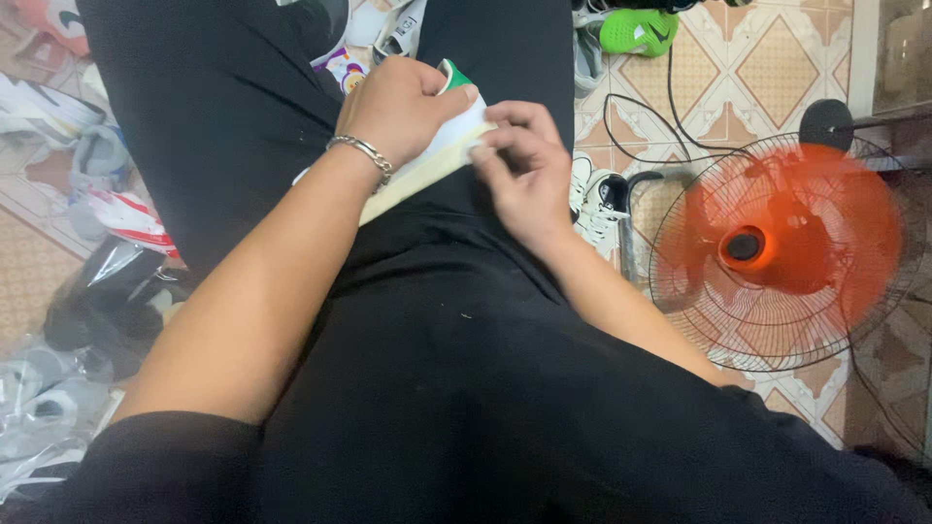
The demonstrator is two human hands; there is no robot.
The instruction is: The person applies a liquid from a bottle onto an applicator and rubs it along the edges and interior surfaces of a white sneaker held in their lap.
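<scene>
A white shoe with a cream sole and a green heel tab rests on my lap, over black trousers. My left hand, with a silver chain bracelet at the wrist, grips the shoe from above near its heel. My right hand pinches the edge of the sole at the shoe's right end. Most of the shoe is hidden under my hands.
An orange floor fan spins in its wire cage at my right, its cable running over the tiled floor. Several shoes lie about: a green one, white ones, and bagged pairs at my left.
</scene>
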